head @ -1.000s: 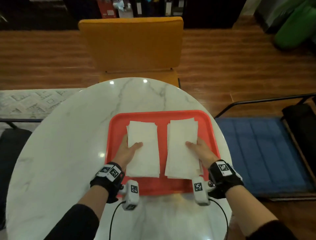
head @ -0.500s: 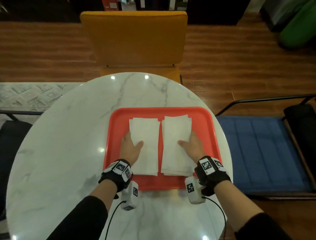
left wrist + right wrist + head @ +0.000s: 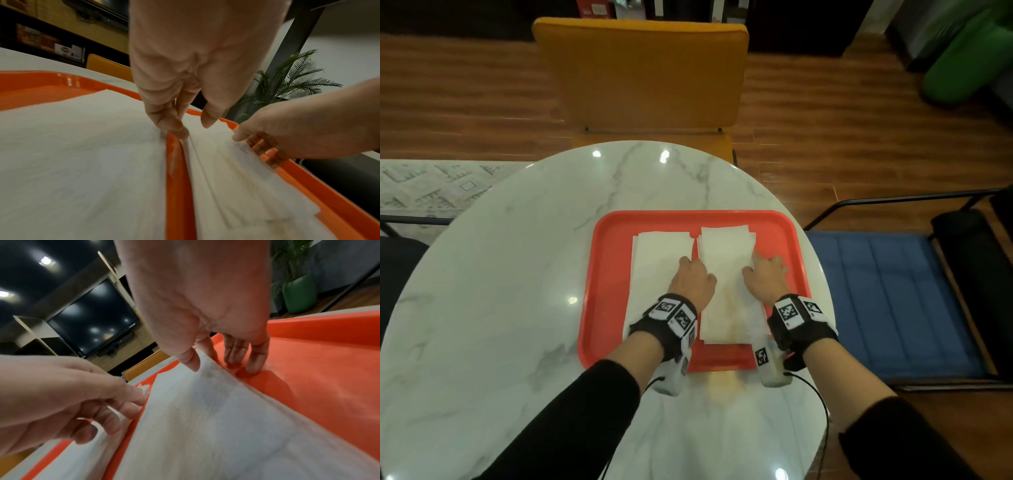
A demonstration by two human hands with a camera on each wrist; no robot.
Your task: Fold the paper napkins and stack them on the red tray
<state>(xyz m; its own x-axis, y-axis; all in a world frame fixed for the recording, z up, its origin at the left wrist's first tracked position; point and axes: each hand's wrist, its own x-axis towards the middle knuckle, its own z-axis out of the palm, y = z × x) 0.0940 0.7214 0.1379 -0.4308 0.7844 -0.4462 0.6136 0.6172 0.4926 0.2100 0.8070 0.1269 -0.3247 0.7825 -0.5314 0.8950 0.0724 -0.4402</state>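
A red tray [image 3: 613, 308] lies on the round marble table [image 3: 500, 291] with two piles of folded white napkins side by side. The left pile [image 3: 657, 260] lies untouched. Both hands hold the right pile [image 3: 726, 253] by its long sides. My left hand [image 3: 693, 279] has its fingertips in the gap between the piles and its thumb on top of the right pile [image 3: 236, 178]. My right hand [image 3: 765, 277] pinches the right edge, thumb on top, fingers curled down onto the tray floor [image 3: 318, 369].
An orange chair [image 3: 643, 72] stands across the table. A blue cushioned bench [image 3: 887, 301] with a black frame runs along the right. A patterned rug [image 3: 431, 185] lies to the left. The tray sits near the table's right edge.
My left hand has left the left pile and crossed to the left edge of the right pile. My right hand stays at that pile's right side, thumb now on top.
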